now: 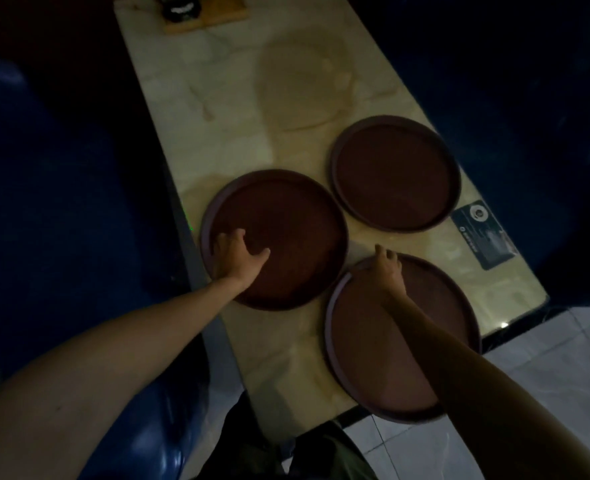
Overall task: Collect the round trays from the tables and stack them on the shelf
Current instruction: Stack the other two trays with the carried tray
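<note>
Three round dark-brown trays lie on a pale marble table [217,109]. My left hand [236,254] rests on the left tray [286,209], fingers curled over its left rim and thumb spread across the inside. My right hand [385,271] grips the far rim of the near tray [425,341], which juts past the table's front edge and looks tilted up toward me. The third tray [395,173] lies flat at the right, untouched.
A dark card [482,233] lies near the table's right edge. A wooden board with a dark object [200,12] sits at the far end. Dark blue seats [44,202] flank the table on both sides. White floor tiles [546,348] show at the lower right.
</note>
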